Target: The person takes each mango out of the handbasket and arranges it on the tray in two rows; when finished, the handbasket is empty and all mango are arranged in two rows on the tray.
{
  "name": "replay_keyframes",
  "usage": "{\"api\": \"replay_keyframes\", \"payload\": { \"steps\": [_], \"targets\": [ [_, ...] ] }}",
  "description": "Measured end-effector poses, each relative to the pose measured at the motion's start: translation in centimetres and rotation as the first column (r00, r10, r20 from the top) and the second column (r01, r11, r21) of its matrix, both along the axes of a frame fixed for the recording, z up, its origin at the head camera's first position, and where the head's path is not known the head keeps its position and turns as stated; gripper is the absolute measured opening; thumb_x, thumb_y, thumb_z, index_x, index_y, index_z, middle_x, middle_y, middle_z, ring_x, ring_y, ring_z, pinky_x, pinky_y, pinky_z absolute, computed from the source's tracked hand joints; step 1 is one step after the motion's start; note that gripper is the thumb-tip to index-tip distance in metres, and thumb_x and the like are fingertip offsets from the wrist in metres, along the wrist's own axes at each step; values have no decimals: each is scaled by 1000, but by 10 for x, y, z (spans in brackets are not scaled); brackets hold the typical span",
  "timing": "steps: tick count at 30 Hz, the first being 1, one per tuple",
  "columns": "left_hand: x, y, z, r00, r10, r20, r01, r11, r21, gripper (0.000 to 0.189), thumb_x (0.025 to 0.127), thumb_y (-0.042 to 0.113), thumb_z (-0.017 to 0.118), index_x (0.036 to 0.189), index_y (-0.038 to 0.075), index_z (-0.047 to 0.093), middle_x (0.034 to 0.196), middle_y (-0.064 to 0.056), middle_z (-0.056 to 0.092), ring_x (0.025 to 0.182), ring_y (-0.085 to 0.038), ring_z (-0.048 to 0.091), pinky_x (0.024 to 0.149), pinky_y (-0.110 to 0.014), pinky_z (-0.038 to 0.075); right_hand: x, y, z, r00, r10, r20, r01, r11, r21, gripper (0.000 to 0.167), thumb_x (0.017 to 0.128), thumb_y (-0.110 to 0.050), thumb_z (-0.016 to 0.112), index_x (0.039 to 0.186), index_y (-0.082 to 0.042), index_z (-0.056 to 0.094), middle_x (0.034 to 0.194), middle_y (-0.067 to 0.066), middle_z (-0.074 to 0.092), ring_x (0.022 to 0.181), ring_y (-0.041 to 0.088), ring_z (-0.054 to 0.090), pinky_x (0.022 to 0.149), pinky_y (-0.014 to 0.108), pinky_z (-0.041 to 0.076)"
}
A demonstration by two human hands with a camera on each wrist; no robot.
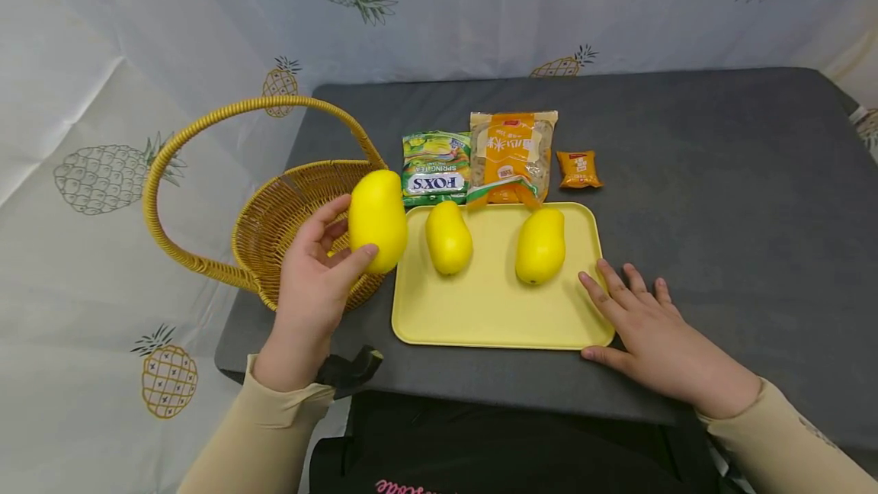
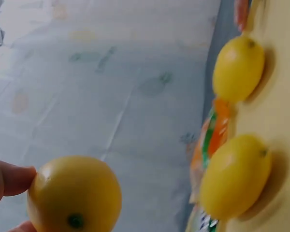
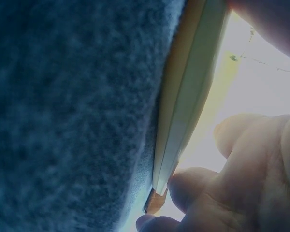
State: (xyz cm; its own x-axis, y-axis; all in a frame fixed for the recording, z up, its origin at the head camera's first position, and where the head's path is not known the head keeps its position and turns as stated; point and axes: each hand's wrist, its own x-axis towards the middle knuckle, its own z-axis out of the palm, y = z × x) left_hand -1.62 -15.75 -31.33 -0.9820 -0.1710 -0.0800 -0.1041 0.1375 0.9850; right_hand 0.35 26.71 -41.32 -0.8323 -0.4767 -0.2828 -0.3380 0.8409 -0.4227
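My left hand (image 1: 317, 273) pinches a yellow mango (image 1: 378, 221) between thumb and fingers, in front of the wicker basket's right side. In the left wrist view the held mango (image 2: 75, 195) shows its dark stem spot. On the pale yellow tray (image 1: 480, 319) lie two more mangoes, one at the left (image 1: 449, 238) and one right of the middle (image 1: 540, 246). My right hand (image 1: 648, 330) rests with spread fingers at the tray's right edge. In the right wrist view the fingers (image 3: 198, 188) are close beside the tray's rim (image 3: 188, 106).
The wicker basket (image 1: 274, 212) with a tall handle stands left of the tray. Behind the tray lie a green candy bag (image 1: 436, 166), a clear and orange food bag (image 1: 513, 158) and a small orange packet (image 1: 579, 169). A grey cloth (image 1: 720, 197) covers the table.
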Motion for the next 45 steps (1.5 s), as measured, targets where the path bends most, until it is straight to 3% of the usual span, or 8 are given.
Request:
{"api": "replay_keyframes", "payload": {
  "steps": [4, 8, 12, 21, 27, 39, 45],
  "targets": [
    [11, 11, -15, 993, -110, 49, 110, 994, 5, 69, 99, -5, 75, 162, 9, 51, 154, -12, 55, 126, -30, 62, 97, -21, 60, 0, 1, 1, 1000, -3, 10, 3, 1000, -4, 110, 97, -55, 81, 179, -20, 18, 186, 20, 6, 165, 63, 8, 123, 87, 6],
    [19, 21, -30, 971, -214, 107, 215, 977, 3, 70, 98, -5, 76, 162, 8, 51, 148, -19, 58, 119, -34, 66, 94, -22, 60, 0, 1, 1, 1000, -1, 1, 2, 1000, -7, 110, 97, -56, 81, 179, -19, 18, 186, 20, 6, 165, 63, 9, 123, 87, 6],
    [23, 32, -43, 946, -295, 134, 297, 955, 6, 69, 98, -2, 79, 161, 6, 52, 153, -21, 58, 125, -38, 67, 96, -26, 61, 0, 2, 1, 1000, 0, -12, 0, 1000, -1, 110, 97, -56, 81, 179, -17, 19, 185, 22, 7, 164, 63, 10, 123, 87, 6],
    [20, 56, -59, 904, -386, 185, 397, 917, -27, 66, 100, 3, 80, 160, 9, 54, 163, -15, 54, 140, -38, 63, 107, -50, 62, -2, 2, 2, 1000, -1, 3, 1, 1000, 8, 110, 97, -58, 79, 179, -16, 18, 185, 23, 5, 164, 64, 8, 122, 88, 5],
    [16, 67, -69, 876, -440, 197, 457, 888, -52, 63, 101, 5, 80, 159, 8, 54, 165, -12, 53, 144, -37, 58, 111, -52, 58, -2, 1, 3, 1000, -6, 20, 6, 1000, 3, 109, 98, -57, 79, 179, -19, 17, 186, 20, 4, 165, 62, 6, 123, 87, 4],
    [20, 78, -81, 877, -436, 204, 462, 881, -104, 62, 99, 6, 82, 156, 8, 56, 161, -13, 54, 141, -35, 60, 105, -44, 62, -2, 0, 2, 1000, -2, 19, 2, 1000, 1, 108, 99, -57, 79, 179, -19, 18, 186, 20, 3, 166, 60, 5, 125, 85, 2],
    [20, 81, -86, 884, -412, 221, 443, 890, -110, 64, 99, 7, 83, 157, 10, 56, 160, -11, 55, 141, -32, 60, 106, -46, 61, -2, 0, 1, 1000, 0, 16, 0, 1000, 4, 108, 99, -56, 79, 179, -17, 18, 186, 21, 3, 166, 61, 6, 124, 86, 3]
  ]
}}
